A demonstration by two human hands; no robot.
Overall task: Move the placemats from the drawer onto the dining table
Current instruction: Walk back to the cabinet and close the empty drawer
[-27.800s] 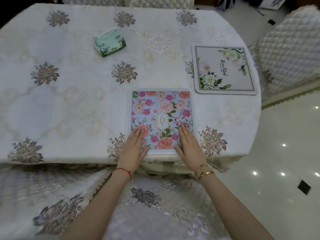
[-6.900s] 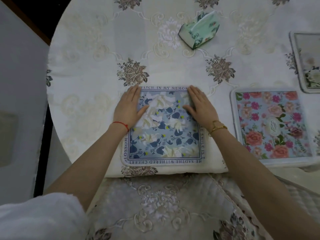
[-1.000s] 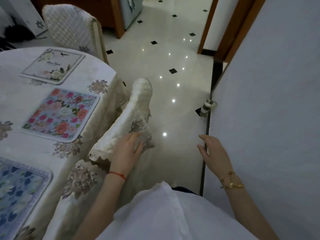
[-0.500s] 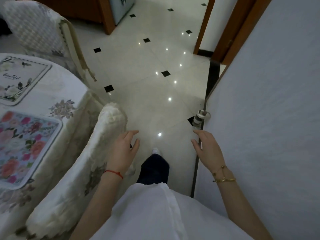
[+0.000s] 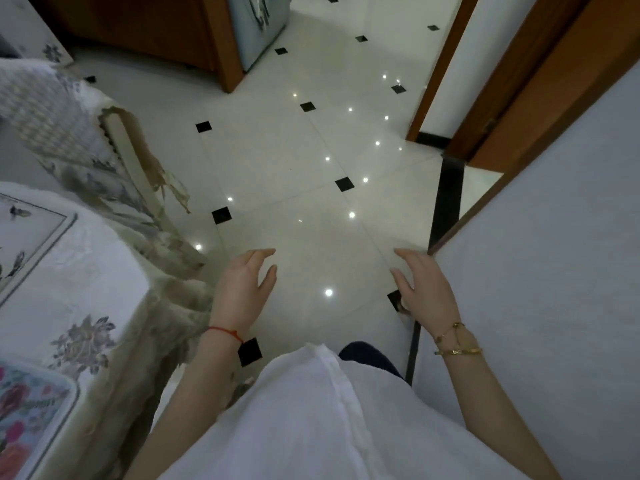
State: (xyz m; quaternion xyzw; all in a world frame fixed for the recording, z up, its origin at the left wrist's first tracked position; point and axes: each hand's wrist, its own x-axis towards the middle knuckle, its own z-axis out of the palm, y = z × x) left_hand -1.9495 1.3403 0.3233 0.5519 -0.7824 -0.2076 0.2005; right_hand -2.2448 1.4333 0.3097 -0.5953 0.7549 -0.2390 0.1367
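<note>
The dining table [image 5: 86, 289], under a white embroidered cloth, fills the left edge. On it lie a white floral placemat [image 5: 24, 237] and, nearer me, the corner of a pink-flowered placemat [image 5: 31, 407]. My left hand [image 5: 242, 289] hangs over the floor beside the table with relaxed fingers and holds nothing. My right hand [image 5: 422, 289] hovers close to the white wall, fingers loose and empty. No drawer is in view.
A quilted chair [image 5: 69, 133] stands at the table's far side. A white wall [image 5: 536, 271] runs along the right, with a wooden door frame [image 5: 519, 81] beyond. A wooden cabinet [image 5: 156, 29] stands at the back. Glossy tiled floor [image 5: 294, 168] stretches ahead.
My left hand has let go of the near chair's back, which has passed out of view. I have moved forward along the table, and both hands now hang free over the floor.
</note>
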